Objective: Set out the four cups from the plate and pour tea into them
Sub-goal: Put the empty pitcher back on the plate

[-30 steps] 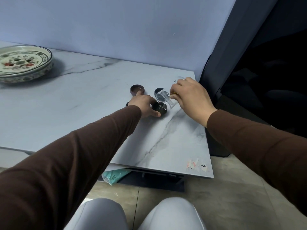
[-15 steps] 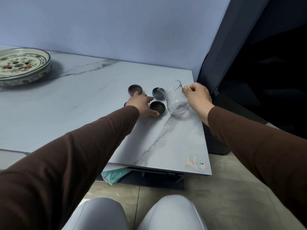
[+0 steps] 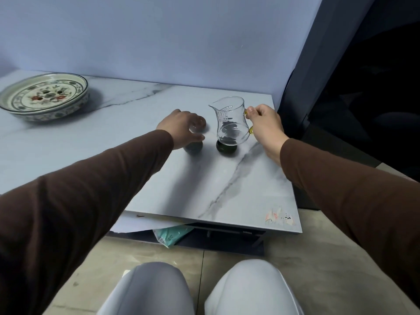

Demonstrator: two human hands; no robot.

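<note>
My right hand point(image 3: 263, 126) grips the yellow handle of a clear glass pitcher point(image 3: 230, 119), which is upright and looks almost empty. Just below its base a dark green cup point(image 3: 227, 150) stands on the marble table point(image 3: 238, 189). A dark shape seen through the glass may be another cup. My left hand point(image 3: 181, 126) hovers, blurred, with fingers apart over two small cups: a dark cup point(image 3: 194, 147) beneath the thumb and a brownish cup point(image 3: 201, 122) at the fingertips. The painted plate point(image 3: 45, 96) sits far left with nothing on it.
The table ends close to the pitcher on the right, beside a dark panel point(image 3: 302, 87). A blue wall runs along the back. Papers and a teal bag point(image 3: 170, 235) stick out under the table's front edge. My knees point(image 3: 200, 289) are below.
The pitcher went from tilted over the cups to upright, and now stands higher over the green cup. My left hand let go of the near right cup and moved left and back.
</note>
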